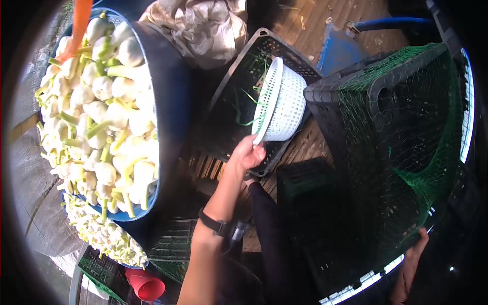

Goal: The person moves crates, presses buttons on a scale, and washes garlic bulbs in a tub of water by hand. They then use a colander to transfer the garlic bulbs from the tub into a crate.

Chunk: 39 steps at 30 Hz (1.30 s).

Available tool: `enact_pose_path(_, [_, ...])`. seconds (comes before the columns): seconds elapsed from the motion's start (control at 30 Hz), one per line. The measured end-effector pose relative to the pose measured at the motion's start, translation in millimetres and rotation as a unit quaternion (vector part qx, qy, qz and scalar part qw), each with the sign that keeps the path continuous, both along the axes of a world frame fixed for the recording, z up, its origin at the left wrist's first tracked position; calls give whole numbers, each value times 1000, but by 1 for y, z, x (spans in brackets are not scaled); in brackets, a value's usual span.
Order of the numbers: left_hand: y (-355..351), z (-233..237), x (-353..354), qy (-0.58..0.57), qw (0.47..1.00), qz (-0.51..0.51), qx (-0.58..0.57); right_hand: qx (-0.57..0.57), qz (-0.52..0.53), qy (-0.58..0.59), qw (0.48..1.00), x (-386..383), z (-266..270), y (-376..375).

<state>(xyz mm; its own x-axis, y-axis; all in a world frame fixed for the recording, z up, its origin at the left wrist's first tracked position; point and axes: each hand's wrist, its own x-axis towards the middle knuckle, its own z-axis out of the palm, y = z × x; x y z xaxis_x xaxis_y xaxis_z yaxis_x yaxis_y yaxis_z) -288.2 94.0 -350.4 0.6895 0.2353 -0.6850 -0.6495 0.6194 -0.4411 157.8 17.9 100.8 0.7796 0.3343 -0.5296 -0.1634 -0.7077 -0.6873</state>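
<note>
My left hand [249,153], a dark band on its forearm, is closed on the rim of a white perforated plastic basket [291,104]. The basket is tipped on its side over a black crate [239,66], its mouth facing left. Thin green strands [249,96] hang at the mouth. At the lower right, my right hand [420,239] grips the edge of a green net [427,175] draped over a stack of dark crates [330,96]. Part of its fingers is hidden by the net and shadow.
On the left stands a blue barrel [147,51] heaped with trimmed garlic bulbs [101,89]. A second heap of garlic [101,229] lies below it. A red cone-shaped vessel [147,285], a crumpled sack [203,30] and a blue metal piece [338,51] are around the wooden floor [310,15].
</note>
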Motion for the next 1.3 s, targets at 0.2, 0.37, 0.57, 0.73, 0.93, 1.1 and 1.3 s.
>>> enact_pose_path(0.2, [-2, 58, -16, -196, 980, 33, -18, 45, 12, -15, 999, 9, 38, 2])
enact_pose_path(0.37, [11, 84, 9, 39, 994, -103, 27, 65, 43, 28, 997, 20, 46, -1])
enact_pose_path(0.57, [-15, 115, 12, 132, 980, -113, 100, 54, 48, 25, 997, 3, 45, 2])
enact_pose_path(0.73, [-67, 214, -47, 283, 948, -38, 140, 58, 33, 73, 995, -16, 1, 21])
enact_pose_path(0.93, [-152, 297, -113, 424, 900, -27, 99, 54, 7, 221, 974, -125, -89, 73])
enact_pose_path(1.1, [-203, 335, -152, 526, 847, 0, 81, 44, -52, 310, 948, -213, -176, 57])
enact_pose_path(1.3, [-259, 358, -191, 612, 789, 6, 51, -136, -92, 484, 859, -250, -248, 13])
